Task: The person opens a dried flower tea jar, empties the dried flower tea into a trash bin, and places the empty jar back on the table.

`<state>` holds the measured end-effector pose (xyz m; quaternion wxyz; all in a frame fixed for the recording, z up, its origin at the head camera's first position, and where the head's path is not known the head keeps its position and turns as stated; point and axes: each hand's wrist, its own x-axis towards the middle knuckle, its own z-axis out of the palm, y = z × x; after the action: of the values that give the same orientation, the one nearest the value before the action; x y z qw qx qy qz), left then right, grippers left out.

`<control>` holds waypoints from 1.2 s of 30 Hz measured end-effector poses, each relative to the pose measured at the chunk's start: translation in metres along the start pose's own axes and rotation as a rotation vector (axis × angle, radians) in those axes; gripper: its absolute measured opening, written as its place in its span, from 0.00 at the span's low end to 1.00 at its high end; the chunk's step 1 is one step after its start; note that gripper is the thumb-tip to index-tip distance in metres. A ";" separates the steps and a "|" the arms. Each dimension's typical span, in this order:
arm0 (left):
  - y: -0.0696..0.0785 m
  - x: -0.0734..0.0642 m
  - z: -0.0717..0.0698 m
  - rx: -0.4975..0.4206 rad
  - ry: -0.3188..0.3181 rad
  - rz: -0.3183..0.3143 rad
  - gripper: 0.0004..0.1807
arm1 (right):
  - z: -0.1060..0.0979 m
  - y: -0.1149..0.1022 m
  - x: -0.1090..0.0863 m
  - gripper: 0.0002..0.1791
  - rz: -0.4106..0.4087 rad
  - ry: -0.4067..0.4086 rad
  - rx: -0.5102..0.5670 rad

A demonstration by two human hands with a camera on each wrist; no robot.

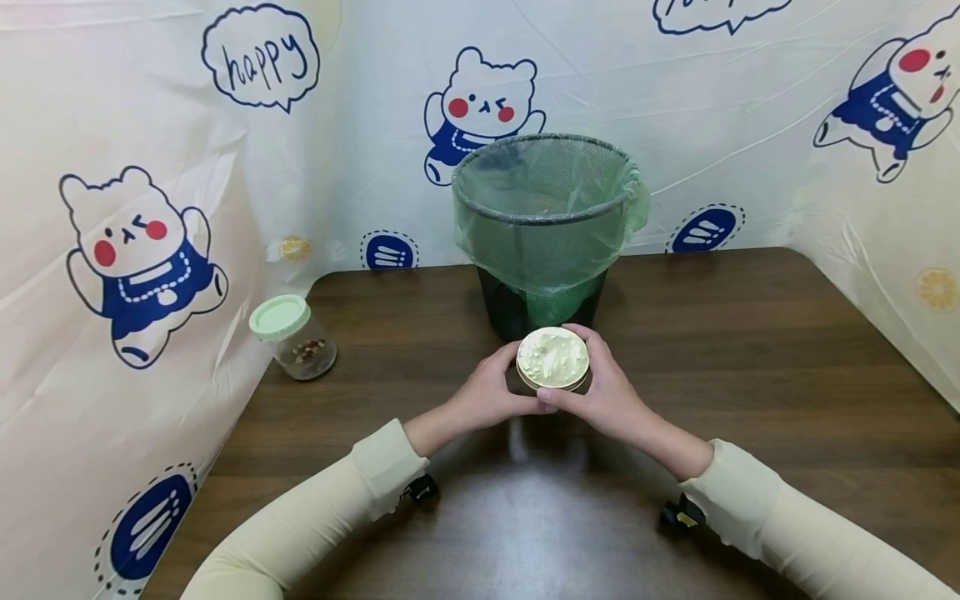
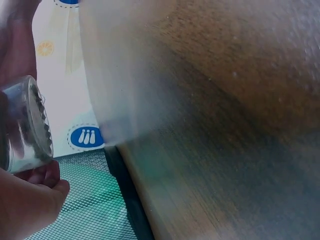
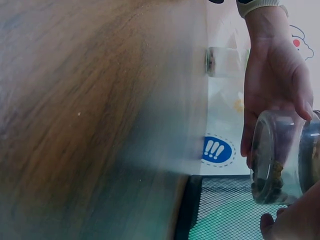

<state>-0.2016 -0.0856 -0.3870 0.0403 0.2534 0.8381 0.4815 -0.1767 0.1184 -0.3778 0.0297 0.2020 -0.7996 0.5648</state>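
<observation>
I am holding a clear, cylindrical, lidded jar [image 3: 290, 145] above a dark brown, wood-grained table [image 1: 750, 375], just this side of the bin. Its long axis is running close to upright: the round, pale, gold-rimmed lid [image 1: 553, 358] is facing up towards my head, and the transparent base is pointing down at the tabletop, well clear of it. Dark, crumbly bits [image 3: 264, 184] are lying near the base.

Both my hands are grasping this jar. My left hand [image 1: 491, 393] is curving round its left side and my right hand [image 1: 611, 396] round its right, each spread about as wide as the jar, the thumbs meeting on the side nearest me.

I am counting two jars: mine, and one clear, round jar with a mint-green lid [image 1: 303, 354], standing at the table's left edge with brownish bits at its bottom. One black mesh bin [image 1: 501, 300] is standing beyond my hands, one translucent green plastic liner [image 1: 536, 267] folding over its rim.
</observation>
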 end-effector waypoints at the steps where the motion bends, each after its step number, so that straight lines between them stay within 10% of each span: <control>1: 0.000 0.000 0.000 0.002 0.000 -0.003 0.43 | 0.000 0.001 0.000 0.47 -0.003 -0.002 0.007; 36: -0.002 0.000 -0.009 -0.051 -0.028 0.021 0.43 | -0.038 0.005 0.002 0.44 -0.076 -0.003 0.046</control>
<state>-0.2047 -0.0931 -0.3839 0.0532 0.2676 0.8223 0.4994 -0.1874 0.1541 -0.3677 0.0453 0.2336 -0.7782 0.5812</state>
